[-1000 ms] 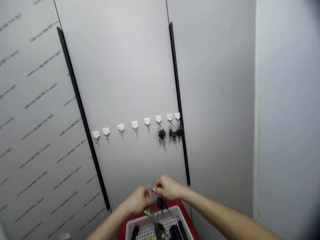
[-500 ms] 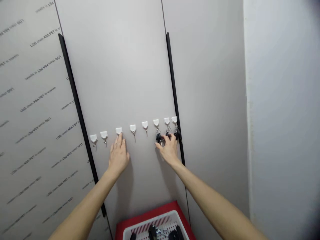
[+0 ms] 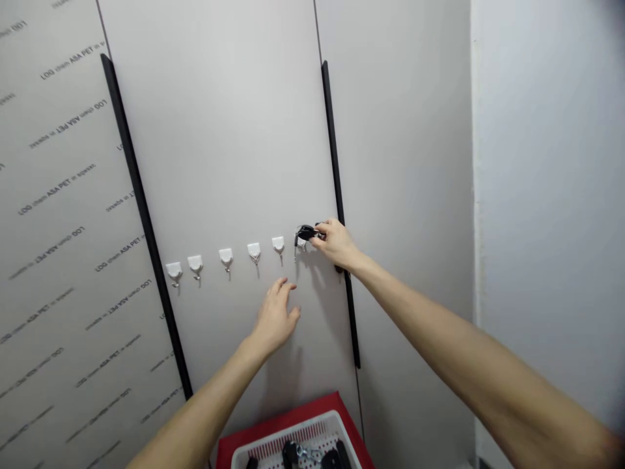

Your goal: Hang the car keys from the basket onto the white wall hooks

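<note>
A row of small white hooks [image 3: 226,255] is stuck on a grey cabinet door. My right hand [image 3: 334,242] is raised to the right end of the row, its fingers pinched on a bunch of black keys [image 3: 306,233] lifted level with the hook there. That hand covers the hooks farther right and any keys on them. My left hand [image 3: 276,317] rests lower on the door below the middle hooks, fingers spread and holding nothing.
Black vertical handles [image 3: 336,189] run along the cabinet door edges. The left panel carries printed protective film. At the bottom, a white slotted basket [image 3: 273,446] with more black keys sits on a red surface [image 3: 278,423]. A plain wall stands at the right.
My right hand has risen from the hanging keys and now holds one bunch up at hook height. My left hand has slid right and down from the third hook.
</note>
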{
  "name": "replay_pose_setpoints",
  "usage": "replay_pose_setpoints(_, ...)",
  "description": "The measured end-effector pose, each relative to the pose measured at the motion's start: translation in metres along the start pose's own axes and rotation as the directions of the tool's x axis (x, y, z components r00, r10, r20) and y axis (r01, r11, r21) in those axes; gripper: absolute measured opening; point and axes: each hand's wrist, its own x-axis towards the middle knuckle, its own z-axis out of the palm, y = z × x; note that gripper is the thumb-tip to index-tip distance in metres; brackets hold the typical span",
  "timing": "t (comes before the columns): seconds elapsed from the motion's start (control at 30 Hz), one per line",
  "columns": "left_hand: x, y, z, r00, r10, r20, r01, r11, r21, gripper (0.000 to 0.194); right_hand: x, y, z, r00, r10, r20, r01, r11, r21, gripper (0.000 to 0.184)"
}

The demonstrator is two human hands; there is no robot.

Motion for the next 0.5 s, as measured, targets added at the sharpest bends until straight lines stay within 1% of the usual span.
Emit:
replay_pose_setpoints(0.07, -0.004, 0.000, -0.001, 0.999, -0.006, 0.048, 0.008, 0.999, -0.039, 0.035, -0.003, -0.008, -0.003, 0.993, -0.079, 0.091, 0.074, 0.996, 0.053, 0.014)
replay_pose_setpoints(0.1, -0.009, -0.001, -0.002, 0.996, -0.023, 0.081, 0.027, 0.998, -0.057, 0.035, -0.012, -0.012, -0.003, 0.983, -0.120, 0.138, 0.108, 0.990, 0.088, 0.014)
replay_pose_setpoints(0.17, -0.024, -0.009, -0.001, 0.979, -0.081, 0.186, 0.098, 0.991, -0.087, 0.034, -0.047, -0.015, 0.005, 0.953, -0.176, 0.249, 0.139, 0.978, 0.157, 0.013)
replay_pose_setpoints(0.2, -0.034, -0.015, 0.000, 0.961, -0.117, 0.252, 0.144, 0.985, -0.093, 0.033, -0.072, -0.015, 0.012, 0.930, -0.172, 0.324, 0.118, 0.976, 0.181, 0.011)
replay_pose_setpoints(0.23, -0.046, -0.022, 0.004, 0.937, -0.157, 0.311, 0.194, 0.977, -0.090, 0.032, -0.099, -0.014, 0.021, 0.903, -0.151, 0.403, 0.072, 0.976, 0.205, 0.009)
replay_pose_setpoints(0.27, -0.060, -0.031, 0.009, 0.912, -0.189, 0.363, 0.232, 0.969, -0.080, 0.031, -0.127, -0.012, 0.030, 0.864, -0.115, 0.489, 0.009, 0.977, 0.214, 0.009)
replay_pose_setpoints(0.3, -0.075, -0.040, 0.015, 0.895, -0.221, 0.387, 0.265, 0.962, -0.063, 0.030, -0.154, -0.009, 0.040, 0.828, -0.071, 0.556, -0.058, 0.976, 0.210, 0.009)
replay_pose_setpoints(0.33, -0.091, -0.050, 0.023, 0.888, -0.252, 0.385, 0.290, 0.956, -0.043, 0.030, -0.176, -0.006, 0.048, 0.794, -0.039, 0.607, -0.117, 0.970, 0.215, 0.010)
replay_pose_setpoints(0.37, -0.108, -0.061, 0.032, 0.880, -0.269, 0.392, 0.304, 0.952, -0.027, 0.031, -0.192, -0.002, 0.054, 0.766, -0.035, 0.642, -0.153, 0.960, 0.234, 0.010)
replay_pose_setpoints(0.4, -0.125, -0.072, 0.042, 0.870, -0.302, 0.390, 0.325, 0.946, 0.007, 0.031, -0.201, 0.001, 0.057, 0.746, -0.011, 0.666, -0.208, 0.946, 0.249, 0.013)
replay_pose_setpoints(0.43, -0.141, -0.082, 0.053, 0.865, -0.335, 0.374, 0.343, 0.938, 0.046, 0.032, -0.202, 0.006, 0.057, 0.740, 0.024, 0.672, -0.263, 0.930, 0.257, 0.017)
replay_pose_setpoints(0.47, -0.158, -0.093, 0.063, 0.860, -0.365, 0.357, 0.359, 0.929, 0.085, 0.033, -0.195, 0.010, 0.053, 0.752, 0.080, 0.654, -0.320, 0.912, 0.256, 0.021)
replay_pose_setpoints(0.5, -0.173, -0.102, 0.072, 0.867, -0.350, 0.355, 0.342, 0.935, 0.088, 0.033, -0.181, 0.015, 0.047, 0.781, 0.158, 0.604, -0.374, 0.893, 0.251, 0.026)
